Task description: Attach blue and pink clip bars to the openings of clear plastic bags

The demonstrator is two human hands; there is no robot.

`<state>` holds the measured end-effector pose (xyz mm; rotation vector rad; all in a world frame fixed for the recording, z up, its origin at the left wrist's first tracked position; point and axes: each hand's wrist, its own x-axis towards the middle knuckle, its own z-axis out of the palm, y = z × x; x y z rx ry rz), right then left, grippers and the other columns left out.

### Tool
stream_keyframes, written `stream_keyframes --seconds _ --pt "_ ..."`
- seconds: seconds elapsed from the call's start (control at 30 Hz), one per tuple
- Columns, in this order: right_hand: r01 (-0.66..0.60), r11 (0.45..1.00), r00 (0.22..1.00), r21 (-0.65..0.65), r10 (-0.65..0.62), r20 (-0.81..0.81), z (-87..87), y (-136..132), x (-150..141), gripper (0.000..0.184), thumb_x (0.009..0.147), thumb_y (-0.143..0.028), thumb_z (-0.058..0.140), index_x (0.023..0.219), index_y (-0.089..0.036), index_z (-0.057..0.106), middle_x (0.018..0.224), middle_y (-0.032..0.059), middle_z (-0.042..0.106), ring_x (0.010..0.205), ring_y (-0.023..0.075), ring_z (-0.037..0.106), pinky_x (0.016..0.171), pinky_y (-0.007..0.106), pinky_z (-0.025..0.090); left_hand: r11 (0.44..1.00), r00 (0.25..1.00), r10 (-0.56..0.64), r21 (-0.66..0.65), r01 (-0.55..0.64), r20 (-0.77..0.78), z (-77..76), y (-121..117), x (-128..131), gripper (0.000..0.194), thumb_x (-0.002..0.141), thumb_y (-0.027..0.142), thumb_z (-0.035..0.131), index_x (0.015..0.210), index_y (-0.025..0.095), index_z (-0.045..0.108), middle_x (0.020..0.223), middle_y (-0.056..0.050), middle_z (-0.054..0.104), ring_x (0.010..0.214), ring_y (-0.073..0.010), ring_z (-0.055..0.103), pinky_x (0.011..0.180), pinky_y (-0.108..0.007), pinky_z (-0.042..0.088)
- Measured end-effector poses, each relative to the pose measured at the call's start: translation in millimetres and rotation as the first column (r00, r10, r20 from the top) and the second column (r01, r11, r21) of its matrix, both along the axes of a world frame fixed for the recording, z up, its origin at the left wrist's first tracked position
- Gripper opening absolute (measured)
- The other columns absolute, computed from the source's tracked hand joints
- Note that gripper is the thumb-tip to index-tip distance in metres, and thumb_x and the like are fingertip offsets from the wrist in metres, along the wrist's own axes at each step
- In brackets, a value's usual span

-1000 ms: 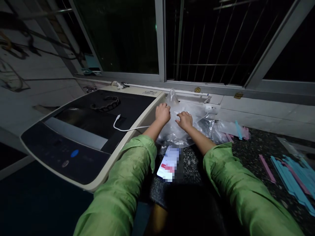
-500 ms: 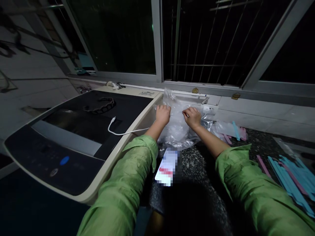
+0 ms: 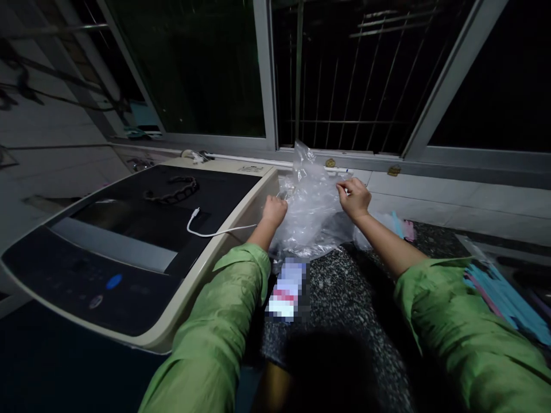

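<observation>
A crumpled clear plastic bag (image 3: 312, 215) stands lifted off the dark speckled counter (image 3: 344, 298), just below the window sill. My left hand (image 3: 274, 210) is closed on the bag's left edge. My right hand (image 3: 355, 198) pinches its upper right edge, holding that side up. Both arms wear green sleeves. A phone with a lit, blurred screen (image 3: 286, 288) lies flat on the counter just in front of the bag, between my forearms.
A top-loading washing machine (image 3: 142, 252) fills the left, with a white charging cable (image 3: 210, 229) and a dark chain (image 3: 172, 189) on its lid. Blue and pink paper strips (image 3: 503, 287) lie at the right. A barred window (image 3: 344, 80) is behind.
Both hands moved apart and lifted the bag from a flat heap into an upright, spread shape. The right hand rose and shifted right. The view drifted slightly left.
</observation>
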<state>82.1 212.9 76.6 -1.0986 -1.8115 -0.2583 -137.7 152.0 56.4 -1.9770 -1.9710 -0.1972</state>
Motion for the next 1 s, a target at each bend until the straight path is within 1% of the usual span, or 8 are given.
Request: stream_keyframes --seconds 0.1,0.23,0.37,0.47,0.6,0.73,0.9,1.0 --pt "0.006 0.999 1.000 0.047 -0.005 -0.016 5.1 -8 17 0.022 0.083 -0.028 0.045 0.077 -0.020 0.065 0.080 0.0069 0.062 0.078 0.0196 0.054 0.071 0.030 0.041 0.998 0.999 0.025 0.059 -0.027 0.022 10.5 -3 2 0.034 0.085 0.008 0.031 0.099 0.007 0.061 0.098 -0.021 0.063 0.095 -0.0271 0.058 0.084 -0.039 0.034" --pt "-0.023 0.994 1.000 0.107 0.025 -0.016 11.0 -29 41 0.022 0.082 -0.030 0.046 0.073 -0.020 0.063 0.076 0.0056 0.062 0.075 0.0182 0.055 0.069 0.030 0.042 0.987 0.995 0.085 0.134 -0.091 0.055 32.6 -10 6 0.037 0.086 0.012 0.027 0.104 0.011 0.059 0.100 -0.018 0.062 0.093 -0.0271 0.059 0.080 -0.039 0.037" --pt "-0.055 0.989 0.998 0.136 0.061 -0.035 12.5 -62 62 0.021 0.082 -0.032 0.047 0.073 -0.021 0.062 0.074 0.0041 0.061 0.071 0.0172 0.055 0.067 0.031 0.043 0.971 0.981 0.097 0.199 -0.131 0.170 49.0 -24 19 0.034 0.084 0.014 0.033 0.108 0.016 0.057 0.103 -0.012 0.063 0.093 -0.0241 0.059 0.078 -0.034 0.039" --pt "-0.083 0.986 0.994 0.144 0.092 -0.057 10.5 -92 82 0.019 0.081 -0.034 0.048 0.073 -0.022 0.061 0.072 0.0040 0.061 0.069 0.0169 0.054 0.066 0.032 0.043 0.970 0.968 0.071 0.208 -0.123 0.241 51.5 -40 36 0.035 0.080 0.015 0.039 0.111 0.020 0.056 0.107 -0.008 0.064 0.097 -0.0231 0.058 0.079 -0.032 0.040" --pt "-0.072 0.987 0.995 0.141 0.081 -0.064 6.8 -131 113 0.018 0.081 -0.036 0.050 0.071 -0.024 0.059 0.071 0.0044 0.061 0.070 0.0185 0.056 0.069 0.035 0.044 0.982 0.942 -0.006 0.178 -0.057 0.334 39.8 -67 62 0.038 0.077 0.014 0.044 0.112 0.023 0.056 0.110 -0.006 0.064 0.101 -0.0223 0.058 0.080 -0.030 0.041" --pt "-0.028 0.993 0.996 0.114 0.037 -0.075 5.3 -163 143 0.020 0.081 -0.037 0.050 0.067 -0.025 0.057 0.067 0.0034 0.060 0.067 0.0186 0.056 0.069 0.037 0.044 0.995 0.908 -0.064 0.095 0.027 0.413 15.7 -98 87 0.036 0.075 0.016 0.046 0.108 0.024 0.059 0.103 -0.004 0.067 0.099 -0.0221 0.060 0.077 -0.028 0.044" --pt "-0.064 0.995 0.996 0.075 0.069 -0.062 2.7 -196 169 0.021 0.078 -0.038 0.053 0.062 -0.025 0.055 0.064 0.0028 0.059 0.064 0.0190 0.056 0.066 0.036 0.044 0.987 0.901 -0.145 -0.001 0.160 0.410 -16.0 -138 109 0.034 0.076 0.017 0.046 0.106 0.024 0.061 0.100 -0.004 0.069 0.093 -0.0213 0.062 0.077 -0.029 0.045" --pt "-0.120 0.993 0.991 -0.014 0.119 -0.055 -4.5 -212 183 0.021 0.077 -0.038 0.055 0.060 -0.025 0.055 0.063 0.0028 0.060 0.063 0.0190 0.057 0.063 0.036 0.045 0.968 0.901 -0.214 -0.041 0.247 0.377 -31.8 -160 117 0.030 0.076 0.018 0.045 0.099 0.024 0.063 0.099 -0.004 0.069 0.092 -0.0215 0.062 0.078 -0.030 0.045"
